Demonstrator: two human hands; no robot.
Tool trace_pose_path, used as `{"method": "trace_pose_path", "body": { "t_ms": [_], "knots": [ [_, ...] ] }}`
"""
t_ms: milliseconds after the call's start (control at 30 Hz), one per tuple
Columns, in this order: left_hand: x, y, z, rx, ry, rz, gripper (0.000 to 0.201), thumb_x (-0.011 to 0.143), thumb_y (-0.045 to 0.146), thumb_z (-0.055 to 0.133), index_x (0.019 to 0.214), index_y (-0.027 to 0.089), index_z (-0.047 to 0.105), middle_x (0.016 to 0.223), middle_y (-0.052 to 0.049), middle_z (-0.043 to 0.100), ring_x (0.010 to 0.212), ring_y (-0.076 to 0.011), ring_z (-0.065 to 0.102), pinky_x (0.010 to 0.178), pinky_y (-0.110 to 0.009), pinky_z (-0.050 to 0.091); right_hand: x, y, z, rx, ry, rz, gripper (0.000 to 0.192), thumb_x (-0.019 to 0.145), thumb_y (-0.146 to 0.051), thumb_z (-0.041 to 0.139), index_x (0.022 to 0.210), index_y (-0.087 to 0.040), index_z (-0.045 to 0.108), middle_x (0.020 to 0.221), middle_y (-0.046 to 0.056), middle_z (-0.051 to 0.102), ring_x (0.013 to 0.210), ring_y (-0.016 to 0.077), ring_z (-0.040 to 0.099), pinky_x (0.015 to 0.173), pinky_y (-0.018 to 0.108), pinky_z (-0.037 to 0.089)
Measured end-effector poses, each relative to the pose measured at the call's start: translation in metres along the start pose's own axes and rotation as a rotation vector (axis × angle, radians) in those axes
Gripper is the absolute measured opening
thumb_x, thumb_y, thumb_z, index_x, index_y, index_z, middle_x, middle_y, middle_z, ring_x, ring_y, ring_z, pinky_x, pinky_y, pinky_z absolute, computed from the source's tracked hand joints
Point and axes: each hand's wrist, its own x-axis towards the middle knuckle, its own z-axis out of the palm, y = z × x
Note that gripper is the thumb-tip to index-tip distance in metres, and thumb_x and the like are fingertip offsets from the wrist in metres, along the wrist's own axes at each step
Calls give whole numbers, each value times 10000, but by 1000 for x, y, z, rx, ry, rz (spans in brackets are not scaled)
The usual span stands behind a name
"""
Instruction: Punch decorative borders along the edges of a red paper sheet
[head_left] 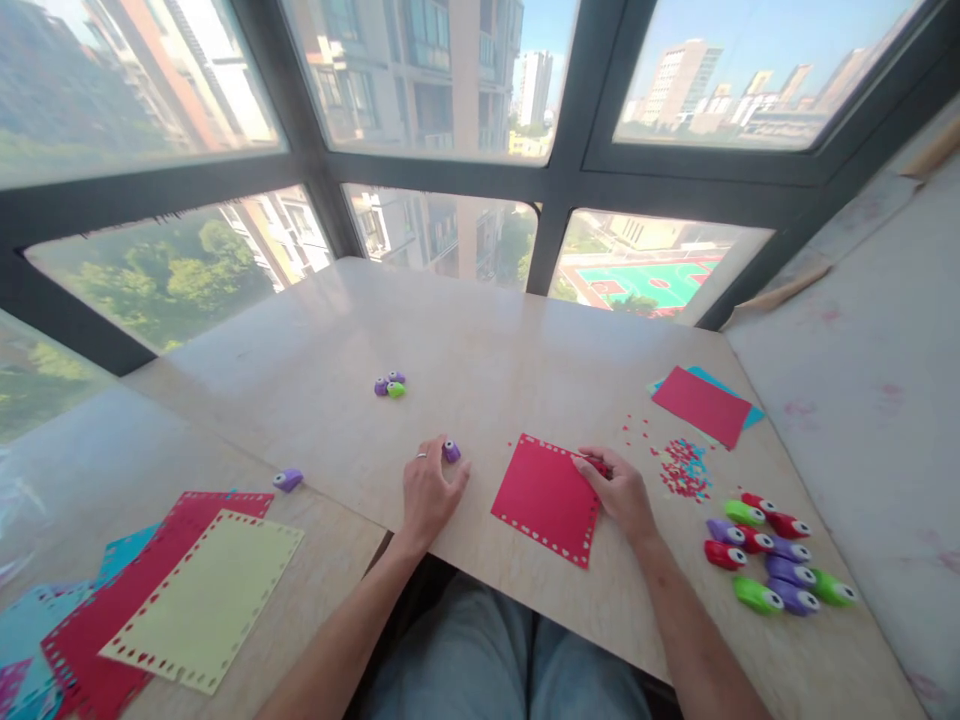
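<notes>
A red paper sheet (547, 495) with punched holes along its edges lies on the pale table (480, 350) in front of me. My right hand (619, 490) rests at its right edge, fingers closed on a small red punch (598, 463) that sits over the paper's edge. My left hand (429, 488) lies flat on the table left of the sheet, its fingertips touching a small purple punch (451, 451). Its fingers are spread and hold nothing.
Several red, green and purple punches (772, 555) cluster at the right, with paper confetti (684, 468) and red and blue sheets (705, 403) behind. Three small punches (391, 385) sit mid-table. Punched sheets (180, 600) and a purple punch (288, 480) lie on the left table.
</notes>
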Motion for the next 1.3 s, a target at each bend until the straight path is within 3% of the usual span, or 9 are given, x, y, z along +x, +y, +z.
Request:
{"method": "trace_pose_path", "body": {
  "t_ms": [233, 467, 633, 900, 1033, 1300],
  "knots": [
    [-5, 34, 22, -62, 14, 45, 303, 865, 223, 570, 1159, 149, 566, 1110, -128, 644, 1049, -285, 576, 952, -462, 425, 0, 1, -3, 161, -66, 51, 538, 739, -593, 671, 1044, -150, 688, 911, 117, 726, 791, 254, 669, 650, 338, 541],
    [-5, 58, 41, -204, -26, 138, 361, 861, 110, 485, 1214, 157, 545, 1170, -132, 635, 1090, -267, 568, 977, -461, 437, -2, -7, -10, 191, -121, 77, 538, 710, -578, 701, 1045, -157, 685, 927, 111, 723, 847, 263, 668, 682, 345, 543],
    [-3, 60, 43, -287, -78, 156, 334, 865, 123, 478, 1181, 179, 572, 1144, -119, 646, 1050, -256, 590, 934, -438, 474, -4, -7, -16, 258, -150, 91, 573, 701, -562, 730, 1111, -169, 649, 973, 103, 712, 860, 245, 671, 737, 350, 549],
    [-5, 60, 40, -324, -122, 180, 302, 870, 132, 495, 1148, 188, 597, 1132, -115, 661, 1033, -246, 610, 916, -422, 481, -18, -18, -28, 646, -397, 305, 740, 684, -402, 818, 1314, -194, 490, 1220, 147, 641, 1038, 263, 658, 838, 360, 554],
    [-5, 59, 41, -347, -130, 180, 302, 865, 123, 493, 1140, 188, 599, 1131, -112, 663, 1028, -241, 614, 913, -415, 481, -22, -23, -24, 740, -431, 364, 883, 637, -337, 856, 1388, -193, 414, 1223, 150, 640, 1033, 264, 663, 848, 373, 557],
    [-5, 60, 38, -366, -142, 154, 278, 855, 114, 508, 1108, 183, 603, 1120, -104, 668, 1008, -238, 613, 904, -407, 478, -25, -32, -17, 877, -474, 353, 778, 642, -298, 840, 1329, -226, 482, 1311, 127, 597, 1030, 242, 662, 821, 332, 560]
  ]
}}
